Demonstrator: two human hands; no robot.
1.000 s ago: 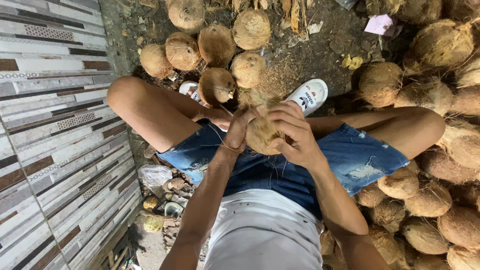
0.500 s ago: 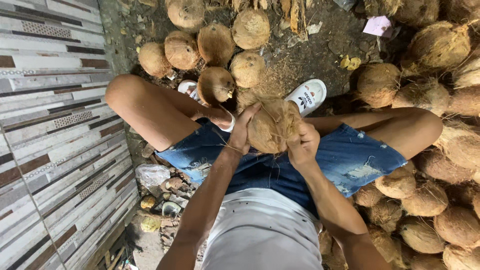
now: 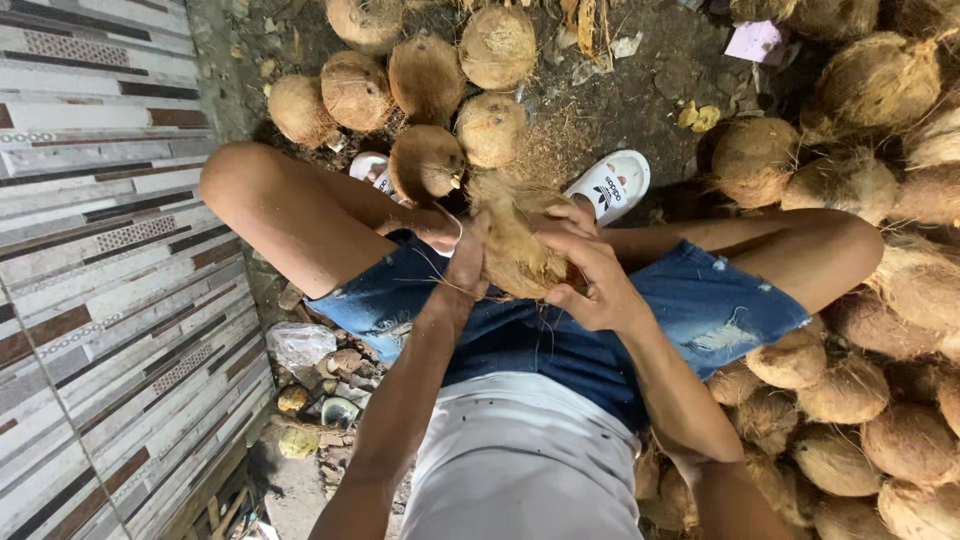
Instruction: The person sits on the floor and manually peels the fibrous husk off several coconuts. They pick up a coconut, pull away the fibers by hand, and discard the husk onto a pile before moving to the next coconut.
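Observation:
I sit on the ground in denim shorts with my knees spread. A husked brown coconut [image 3: 517,250] is held between both hands above my lap. My left hand [image 3: 462,255] presses its left side, fingers wrapped on the fibrous husk. On the right, my right hand [image 3: 588,280] grips it with the fingers curled over the top. Loose husk fibres stick up from the coconut's upper end.
A heap of husked coconuts [image 3: 880,400] fills the right side. Several more coconuts [image 3: 425,75] lie on the dirt ahead, by my white sandal [image 3: 612,186]. A striped tiled wall [image 3: 110,270] runs along the left, with scraps and rubbish [image 3: 320,380] at its foot.
The coconut has been turned in my hands and raised slightly. My right hand shifted from covering the top to gripping its right side, and husk fibres now stand up.

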